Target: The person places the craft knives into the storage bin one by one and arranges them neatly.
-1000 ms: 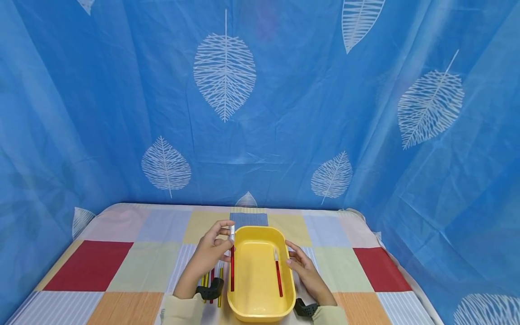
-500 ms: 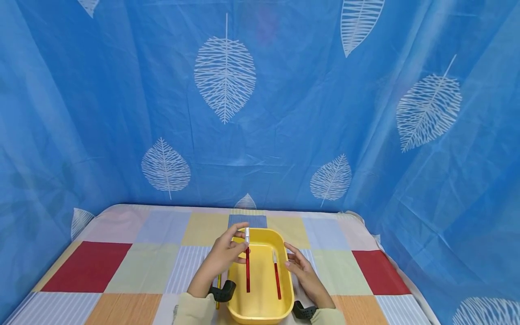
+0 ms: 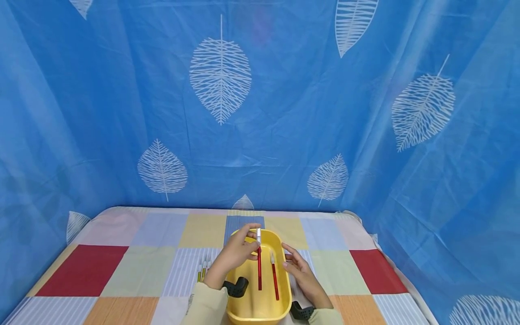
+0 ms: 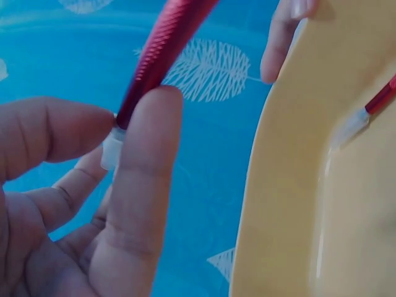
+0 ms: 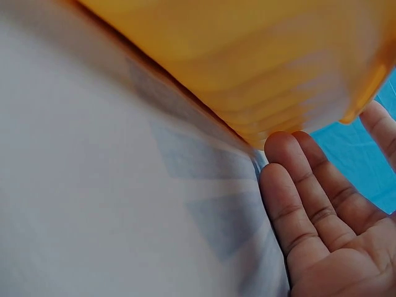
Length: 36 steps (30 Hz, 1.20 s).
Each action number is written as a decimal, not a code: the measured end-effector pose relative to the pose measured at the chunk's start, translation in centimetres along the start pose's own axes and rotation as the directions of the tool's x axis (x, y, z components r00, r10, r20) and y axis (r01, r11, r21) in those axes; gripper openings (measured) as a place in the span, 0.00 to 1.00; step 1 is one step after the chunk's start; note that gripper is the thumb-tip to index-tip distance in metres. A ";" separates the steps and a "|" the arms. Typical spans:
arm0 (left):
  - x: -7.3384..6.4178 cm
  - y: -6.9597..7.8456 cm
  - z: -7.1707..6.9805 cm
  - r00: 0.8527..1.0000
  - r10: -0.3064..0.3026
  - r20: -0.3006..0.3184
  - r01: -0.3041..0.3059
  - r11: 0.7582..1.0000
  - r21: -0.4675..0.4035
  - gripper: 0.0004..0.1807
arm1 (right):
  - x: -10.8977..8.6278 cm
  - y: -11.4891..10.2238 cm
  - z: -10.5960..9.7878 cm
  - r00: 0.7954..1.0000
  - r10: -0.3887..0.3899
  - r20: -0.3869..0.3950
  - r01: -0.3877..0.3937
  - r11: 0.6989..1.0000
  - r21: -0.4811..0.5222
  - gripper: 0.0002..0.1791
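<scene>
A red craft knife [image 3: 259,266] with a knurled handle and a clear cap is pinched between the thumb and fingers of my left hand [image 3: 235,255]. It hangs over the yellow plastic tray [image 3: 253,309], handle pointing toward me. In the left wrist view the cap [image 4: 112,148] shows between the fingers. Another red craft knife [image 3: 275,280], also capped, lies inside the tray on its right side. My right hand [image 3: 304,273] is at the tray's right wall, and its fairly straight fingers [image 5: 288,154] meet the outside of it in the right wrist view.
More capped knives [image 3: 203,267], some with yellow handles, lie on the cloth left of the tray, partly hidden by the left forearm. A patchwork cloth [image 3: 138,271] covers the table. Behind hangs a blue curtain [image 3: 280,113] with white leaves.
My left hand has carried the red craft knife rightward from the tray's left rim to above its middle. The right hand stays by the tray's right side.
</scene>
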State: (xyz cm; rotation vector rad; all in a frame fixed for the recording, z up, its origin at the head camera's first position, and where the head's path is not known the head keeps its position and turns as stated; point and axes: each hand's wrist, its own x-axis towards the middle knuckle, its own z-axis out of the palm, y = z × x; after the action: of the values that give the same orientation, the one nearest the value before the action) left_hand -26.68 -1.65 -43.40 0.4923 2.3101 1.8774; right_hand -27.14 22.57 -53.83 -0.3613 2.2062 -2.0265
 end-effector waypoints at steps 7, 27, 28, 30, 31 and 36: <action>1.0 0.0 1.5 0.998 -0.059 0.011 0.059 0.998 0.033 0.26 | 0.2 0.0 -0.2 1.000 0.006 0.020 -0.007 1.000 0.004 0.31; 3.0 -1.6 4.1 0.972 -0.236 0.013 0.234 0.968 0.094 0.24 | 0.3 0.1 -0.2 1.000 -0.003 0.006 0.003 1.000 -0.005 0.31; 3.1 -1.8 4.2 0.970 -0.244 0.012 0.241 0.966 0.091 0.24 | 0.3 0.2 -0.3 1.000 -0.008 0.009 0.008 1.000 -0.010 0.31; 3.2 -2.0 4.4 0.967 -0.255 0.012 0.253 0.964 0.086 0.23 | 0.3 0.3 -0.3 1.000 -0.001 0.009 0.001 1.000 -0.011 0.31; 3.3 -2.1 4.4 0.965 -0.262 0.012 0.260 0.962 0.085 0.23 | 0.3 0.3 -0.2 1.000 -0.002 0.011 0.002 1.000 -0.010 0.31; 3.6 -2.4 4.9 0.956 -0.294 0.015 0.291 0.952 0.100 0.22 | 0.3 0.2 -0.3 1.000 0.006 0.015 -0.006 1.000 -0.001 0.31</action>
State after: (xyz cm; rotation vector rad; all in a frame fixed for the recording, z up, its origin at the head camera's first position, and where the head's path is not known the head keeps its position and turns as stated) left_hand -29.00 3.68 -46.46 0.1721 2.3123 1.6163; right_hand -27.52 22.76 -54.03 -0.3690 2.1972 -2.0126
